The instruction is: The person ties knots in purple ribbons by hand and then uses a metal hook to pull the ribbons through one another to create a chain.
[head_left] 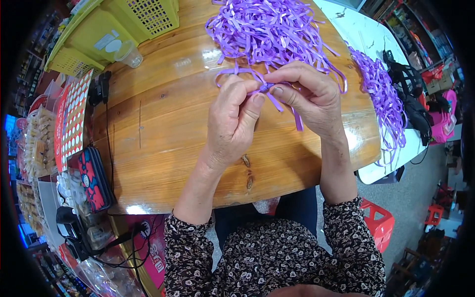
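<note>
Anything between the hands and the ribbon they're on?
Nothing visible. The left hand and right hand both pinch the ribbon directly. The purple pile lies beyond them on the table, not between.

I wear a black blouse [277, 252] printed all over with small cream and tan flowers on fine stems. Its matching left sleeve [190, 252] and right sleeve [351, 242] end partway along my forearms, leaving both wrists bare. My trousers [303, 210] are dark navy, and my thumbnails [277, 91] short and rounded.
</note>
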